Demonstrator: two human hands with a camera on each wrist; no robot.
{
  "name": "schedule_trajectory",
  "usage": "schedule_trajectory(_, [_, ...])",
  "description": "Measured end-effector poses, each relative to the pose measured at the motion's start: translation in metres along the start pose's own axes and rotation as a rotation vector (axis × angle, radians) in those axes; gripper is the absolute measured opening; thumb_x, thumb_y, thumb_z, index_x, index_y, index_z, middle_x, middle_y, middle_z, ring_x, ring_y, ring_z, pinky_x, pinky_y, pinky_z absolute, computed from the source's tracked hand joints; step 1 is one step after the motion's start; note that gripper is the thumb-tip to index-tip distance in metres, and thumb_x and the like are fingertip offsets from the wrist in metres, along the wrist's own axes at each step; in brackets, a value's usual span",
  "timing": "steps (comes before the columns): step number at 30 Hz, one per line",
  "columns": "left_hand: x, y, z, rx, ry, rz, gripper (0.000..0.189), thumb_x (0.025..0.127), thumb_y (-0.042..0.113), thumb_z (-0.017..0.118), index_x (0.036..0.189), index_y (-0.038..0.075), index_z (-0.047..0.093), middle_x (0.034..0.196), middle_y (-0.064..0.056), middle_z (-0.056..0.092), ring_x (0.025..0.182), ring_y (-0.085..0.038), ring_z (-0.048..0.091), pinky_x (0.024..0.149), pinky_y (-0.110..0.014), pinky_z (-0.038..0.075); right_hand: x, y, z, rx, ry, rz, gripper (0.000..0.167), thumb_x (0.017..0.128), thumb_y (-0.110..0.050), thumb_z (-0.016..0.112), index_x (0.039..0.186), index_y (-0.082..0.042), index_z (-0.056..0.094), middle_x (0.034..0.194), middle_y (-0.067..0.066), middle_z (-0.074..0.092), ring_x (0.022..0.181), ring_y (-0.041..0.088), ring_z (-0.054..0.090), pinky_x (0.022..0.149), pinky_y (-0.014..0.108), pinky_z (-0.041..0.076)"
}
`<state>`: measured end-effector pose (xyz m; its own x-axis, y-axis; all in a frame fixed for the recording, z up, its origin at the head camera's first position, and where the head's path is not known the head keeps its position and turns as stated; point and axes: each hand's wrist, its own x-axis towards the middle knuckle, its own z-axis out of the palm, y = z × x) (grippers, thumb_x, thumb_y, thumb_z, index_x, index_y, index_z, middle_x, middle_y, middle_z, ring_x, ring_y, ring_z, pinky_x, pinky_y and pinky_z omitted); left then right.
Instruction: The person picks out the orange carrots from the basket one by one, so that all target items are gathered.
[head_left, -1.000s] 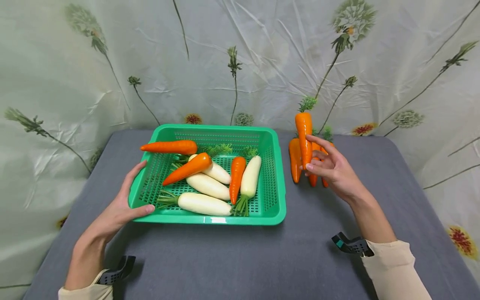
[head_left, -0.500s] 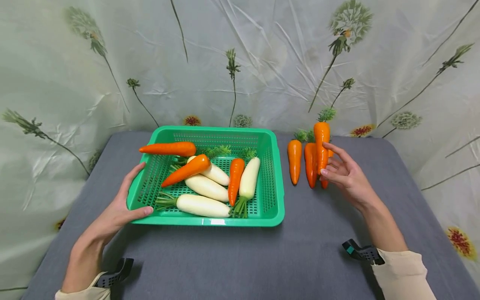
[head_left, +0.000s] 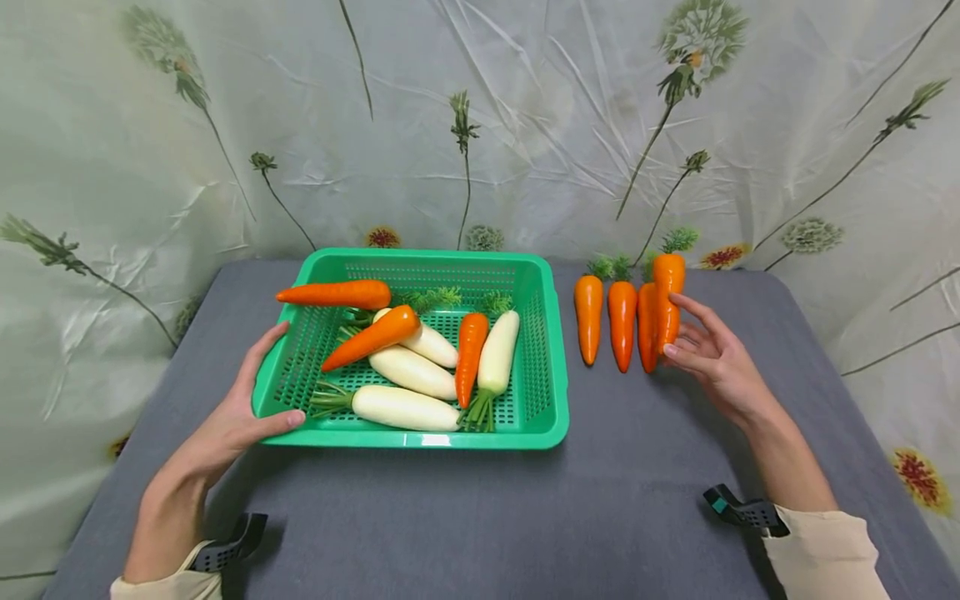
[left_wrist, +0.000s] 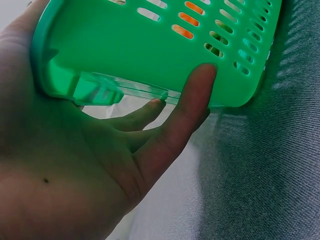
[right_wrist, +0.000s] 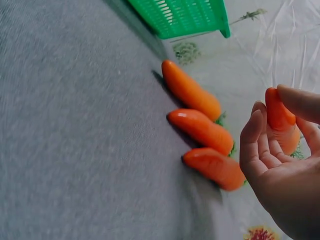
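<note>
My right hand [head_left: 720, 367] pinches an orange carrot [head_left: 667, 300] with a green leafy top between thumb and fingers, above the table. In the right wrist view the held carrot [right_wrist: 280, 112] is partly hidden by the fingers. Just left of it, three carrots lie side by side: one near carrot [head_left: 647, 327], a middle carrot [head_left: 622, 325] and a far-left carrot [head_left: 588, 319]. My left hand [head_left: 232, 417] holds the left end of a green plastic basket [head_left: 480, 442], thumb over the rim. Its fingers touch the outer wall in the left wrist view.
Inside the basket lie several white radishes [head_left: 405, 408], a carrot [head_left: 471, 358] and a slanting carrot [head_left: 375, 337]. Another carrot [head_left: 337, 293] rests across the left rim. A grey cloth [head_left: 480, 525] covers the table, and a flowered curtain [head_left: 525, 125] hangs behind.
My right hand has carried its carrot rightward and lower, from above the leftmost loose carrot to the right end of the row. My left hand stays at the basket.
</note>
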<state>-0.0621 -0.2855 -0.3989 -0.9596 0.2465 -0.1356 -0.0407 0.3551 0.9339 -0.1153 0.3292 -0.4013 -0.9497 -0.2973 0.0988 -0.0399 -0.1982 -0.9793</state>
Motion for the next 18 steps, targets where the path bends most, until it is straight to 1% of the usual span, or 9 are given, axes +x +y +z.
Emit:
schedule_trajectory(8, [0.000, 0.000, 0.001, -0.015, 0.005, 0.006, 0.108, 0.092, 0.008, 0.071, 0.165, 0.046, 0.002, 0.169, -0.010, 0.006, 0.135, -0.006, 0.027, 0.091, -0.013, 0.034, -0.007, 0.006, -0.013, 0.027, 0.025, 0.003, 0.070, 0.101, 0.017, 0.047, 0.162, -0.014, 0.032, 0.120, 0.002, 0.070, 0.098, 0.012, 0.074, 0.081, 0.025, 0.059])
schedule_trajectory(13, [0.000, 0.002, 0.001, -0.012, -0.002, 0.003, 0.107, 0.092, 0.008, 0.071, 0.165, 0.046, 0.002, 0.171, -0.012, 0.004, 0.136, -0.006, 0.026, 0.091, -0.012, 0.033, -0.013, 0.010, -0.022, 0.028, 0.063, 0.031, 0.070, 0.101, 0.017, 0.048, 0.161, -0.017, 0.035, 0.118, 0.000, 0.072, 0.099, 0.011, 0.074, 0.082, 0.024, 0.059])
schedule_trajectory(18, [-0.001, 0.003, 0.001, -0.013, 0.000, -0.001, 0.107, 0.092, 0.009, 0.071, 0.165, 0.047, 0.003, 0.171, -0.011, 0.003, 0.136, -0.005, 0.025, 0.091, -0.012, 0.032, -0.017, 0.015, -0.029, 0.002, 0.084, 0.064, 0.071, 0.101, 0.015, 0.050, 0.162, -0.018, 0.034, 0.114, 0.000, 0.072, 0.096, 0.010, 0.073, 0.079, 0.024, 0.058])
